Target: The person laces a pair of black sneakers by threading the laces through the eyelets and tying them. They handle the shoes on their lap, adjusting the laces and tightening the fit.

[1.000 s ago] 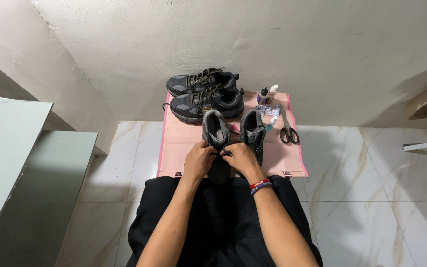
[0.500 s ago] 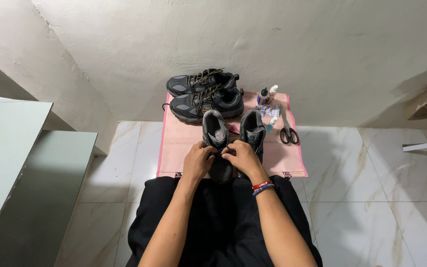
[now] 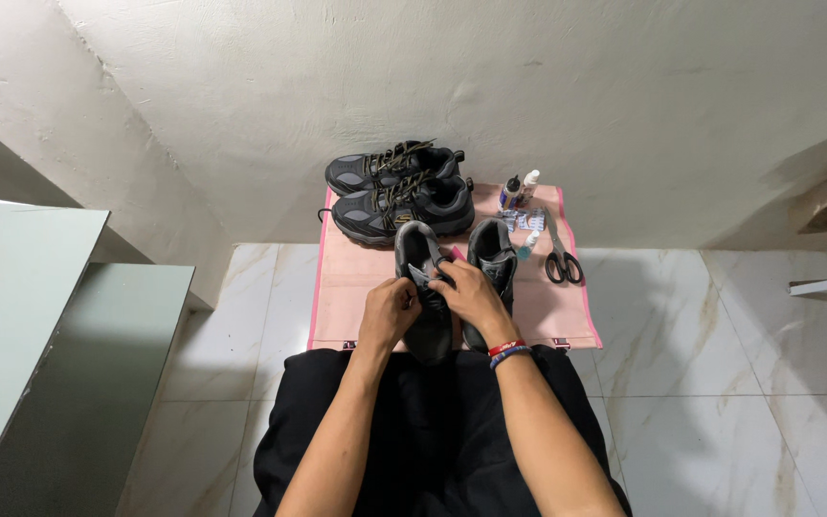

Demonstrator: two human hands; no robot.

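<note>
Both hands have shifted slightly toward 12 o'clock on the near black shoe (image 3: pixel 420 287): left hand (image 3: pixel 388 313) clasps its side, right hand (image 3: pixel 468 299) pinches its tongue. 2 laced shoes (image 3: pixel 396 191) lie at 12 o'clock, scissors (image 3: pixel 559 257) at 2 o'clock; work on the shoe's opening appears underway.

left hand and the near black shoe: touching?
Touching. The head view shows the left hand closed on the side of the near black shoe, fingers overlapping its upper with no gap; the right hand rests on it too.
</note>
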